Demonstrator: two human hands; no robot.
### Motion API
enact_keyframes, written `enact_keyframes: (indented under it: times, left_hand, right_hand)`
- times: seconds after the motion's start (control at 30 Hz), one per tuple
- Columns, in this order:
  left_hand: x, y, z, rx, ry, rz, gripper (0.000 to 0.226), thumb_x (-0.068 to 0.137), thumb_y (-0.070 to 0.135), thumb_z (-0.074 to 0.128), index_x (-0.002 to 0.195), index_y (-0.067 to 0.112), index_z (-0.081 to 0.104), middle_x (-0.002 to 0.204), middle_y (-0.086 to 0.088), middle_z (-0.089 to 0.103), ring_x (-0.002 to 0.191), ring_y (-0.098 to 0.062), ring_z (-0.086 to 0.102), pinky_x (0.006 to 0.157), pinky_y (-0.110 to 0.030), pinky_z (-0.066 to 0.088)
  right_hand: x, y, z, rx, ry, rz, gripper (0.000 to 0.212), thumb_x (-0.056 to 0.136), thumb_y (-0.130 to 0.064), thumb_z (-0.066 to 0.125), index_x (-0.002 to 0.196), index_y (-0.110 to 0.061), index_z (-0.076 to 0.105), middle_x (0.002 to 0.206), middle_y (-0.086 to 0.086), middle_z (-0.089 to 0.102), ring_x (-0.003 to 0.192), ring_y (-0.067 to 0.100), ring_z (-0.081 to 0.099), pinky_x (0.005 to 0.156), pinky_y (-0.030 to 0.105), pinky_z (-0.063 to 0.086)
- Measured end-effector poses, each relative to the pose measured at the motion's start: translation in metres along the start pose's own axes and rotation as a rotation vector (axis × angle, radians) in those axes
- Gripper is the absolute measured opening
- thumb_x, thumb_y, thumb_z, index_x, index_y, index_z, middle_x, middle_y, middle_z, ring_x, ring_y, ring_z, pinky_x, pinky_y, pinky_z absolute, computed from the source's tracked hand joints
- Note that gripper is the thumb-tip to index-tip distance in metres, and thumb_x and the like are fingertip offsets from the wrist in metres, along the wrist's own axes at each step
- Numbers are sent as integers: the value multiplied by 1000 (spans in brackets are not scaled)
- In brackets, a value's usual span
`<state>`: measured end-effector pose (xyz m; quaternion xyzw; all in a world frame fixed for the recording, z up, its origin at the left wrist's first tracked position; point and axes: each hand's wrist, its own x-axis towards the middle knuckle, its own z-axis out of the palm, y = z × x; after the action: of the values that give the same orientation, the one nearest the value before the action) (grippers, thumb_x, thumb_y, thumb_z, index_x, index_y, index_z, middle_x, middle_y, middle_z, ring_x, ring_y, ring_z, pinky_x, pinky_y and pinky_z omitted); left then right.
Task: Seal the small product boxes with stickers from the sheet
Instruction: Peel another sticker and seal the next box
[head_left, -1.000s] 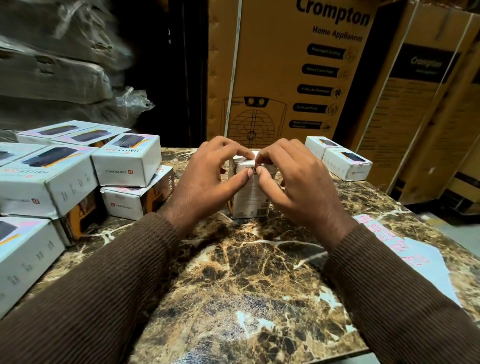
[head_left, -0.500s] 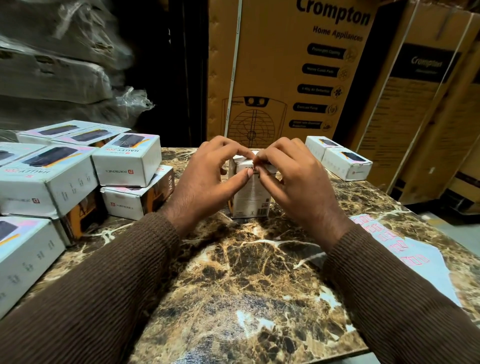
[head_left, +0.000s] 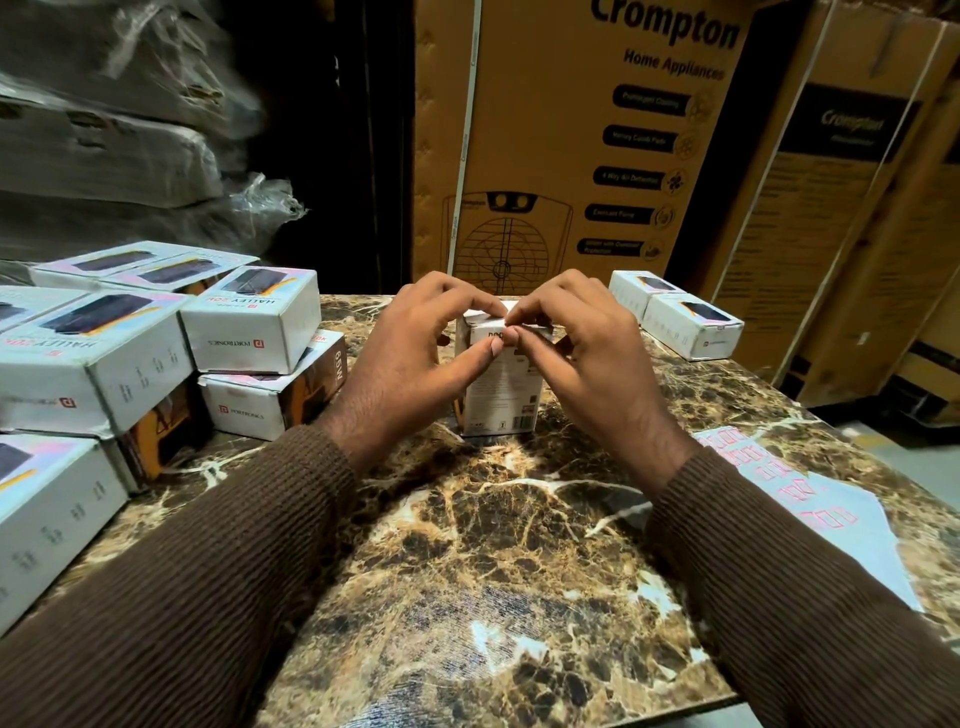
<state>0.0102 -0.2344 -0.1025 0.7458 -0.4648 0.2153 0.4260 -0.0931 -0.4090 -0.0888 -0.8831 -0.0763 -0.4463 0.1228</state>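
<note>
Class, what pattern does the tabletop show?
Brown marble veining with white streaks on the tabletop, head view.

Marble table (head_left: 498, 561): upright box (head_left: 501, 395), sticker sheet (head_left: 810, 509), box stacks (head_left: 156, 358).

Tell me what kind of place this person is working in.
Probably a warehouse or shop stockroom. Tall Crompton cartons stand behind the marble-patterned table, plastic-wrapped bundles are stacked at the left, and piles of small product boxes await sealing near a sticker sheet.
</note>
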Motion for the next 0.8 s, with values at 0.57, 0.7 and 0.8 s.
enact_keyframes:
  times: [0.57, 0.7, 0.8]
  left_hand:
    - [-2, -1, 1, 2, 13, -10, 44, 94, 41, 70, 131, 23, 57, 129, 11, 59, 120, -9, 55, 94, -44, 57]
    - [-3, 1, 1, 5, 11, -9, 43, 94, 43, 69, 129, 23, 57, 127, 11, 59, 118, -11, 56, 91, -44, 58]
    - [-3, 1, 1, 11, 10, -17, 42, 94, 43, 69, 129, 23, 56, 128, 10, 59, 119, -11, 56, 92, -44, 58]
  right_hand:
    - [-2, 2, -2, 95, -8, 24, 12, 99, -15, 65, 106, -18, 73, 105, -8, 61, 102, 14, 55, 79, 38, 55]
    - [-2, 0, -3, 77, 9, 8, 11, 100, -21, 68, 110, -16, 73, 107, -6, 62, 101, 14, 57, 78, 39, 56]
    - [-1, 0, -2, 93, -8, 11, 9, 98, -18, 70, 106, -17, 73, 105, -6, 61, 101, 16, 56, 76, 42, 57]
